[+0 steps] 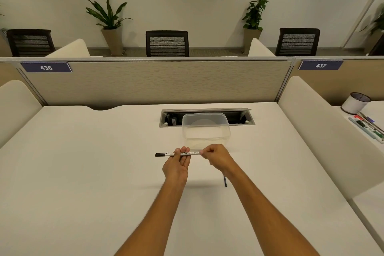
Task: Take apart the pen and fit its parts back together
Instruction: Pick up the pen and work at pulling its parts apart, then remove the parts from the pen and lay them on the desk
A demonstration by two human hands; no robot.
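Note:
A white whiteboard marker pen (172, 154) with a black cap at its left end is held level above the white desk (83, 162). My left hand (176, 165) grips its middle from below, fingers curled around the barrel. My right hand (216, 158) pinches the pen's right end, which its fingers hide. A thin dark stick-like part (225, 181) lies on the desk just below my right wrist, partly hidden by the arm.
A clear plastic container (205, 131) stands just beyond my hands, in front of a grey cable hatch (207, 117). Cream dividers flank the desk. On the neighbouring desk to the right are a white pen cup (354, 103) and several markers (367, 128).

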